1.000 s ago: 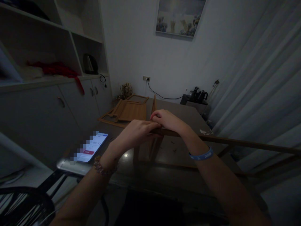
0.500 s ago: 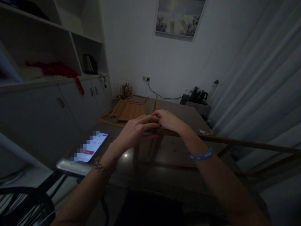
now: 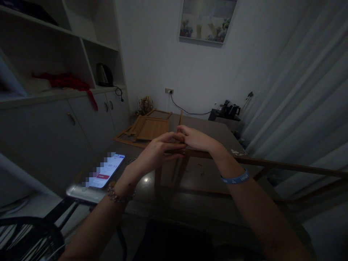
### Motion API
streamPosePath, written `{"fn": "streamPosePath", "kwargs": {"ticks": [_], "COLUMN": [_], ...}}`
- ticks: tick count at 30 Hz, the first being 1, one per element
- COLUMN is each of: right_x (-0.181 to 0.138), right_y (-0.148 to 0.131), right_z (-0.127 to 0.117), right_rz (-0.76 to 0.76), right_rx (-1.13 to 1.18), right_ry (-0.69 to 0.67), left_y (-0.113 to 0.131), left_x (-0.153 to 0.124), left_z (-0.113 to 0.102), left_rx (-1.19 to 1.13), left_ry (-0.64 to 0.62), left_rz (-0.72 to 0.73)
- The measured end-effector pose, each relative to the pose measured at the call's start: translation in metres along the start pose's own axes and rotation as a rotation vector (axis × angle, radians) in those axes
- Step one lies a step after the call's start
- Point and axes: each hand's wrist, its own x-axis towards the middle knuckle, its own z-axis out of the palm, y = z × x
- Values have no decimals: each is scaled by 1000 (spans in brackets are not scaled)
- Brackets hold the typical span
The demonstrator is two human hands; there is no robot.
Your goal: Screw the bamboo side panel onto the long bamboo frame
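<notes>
A wooden frame (image 3: 285,166) stands on the dark table, its long top rail running from my hands toward the right edge. At the rail's left end, my left hand (image 3: 160,150) has its fingers wrapped against the wooden corner. My right hand (image 3: 197,140) meets it there from above, fingers curled down at the joint; whatever they pinch is hidden. Just behind the hands, a thin upright wooden piece (image 3: 181,118) rises from the corner. Several small metal-looking bits (image 3: 201,173) lie on the table beneath the rail.
Flat wooden panels and frames (image 3: 153,129) lie on the table's far left. A lit phone (image 3: 112,168) rests at the near left edge, with small tools beside it. A black chair (image 3: 29,235) stands lower left. Cabinets (image 3: 89,112) line the left; a curtain (image 3: 307,98) hangs right.
My right hand and forearm have shifted very slightly to the right. Both hands stay at the same corner, and the wooden frame looks almost unmoved.
</notes>
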Motion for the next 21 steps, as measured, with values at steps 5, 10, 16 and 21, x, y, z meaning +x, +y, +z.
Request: {"fn": "streamPosePath", "kwargs": {"ticks": [5,10,16,21], "right_x": [3,7,7,-7], "right_y": [6,9,8,5], "right_z": [1,1,0,-6], "right_rz": [18,13,13,-54], "right_rx": [-105,-184,-231,-353], "right_ry": [64,75,77,99], "left_y": [-3,0,0,-2], "left_x": [-2,-2,-3,-4], "left_z": [3,2,2,3], "left_rx": [16,7,23,15], "left_ry": [5,-13,-12,6], "left_rz": [-17,-52,-51,-47]}}
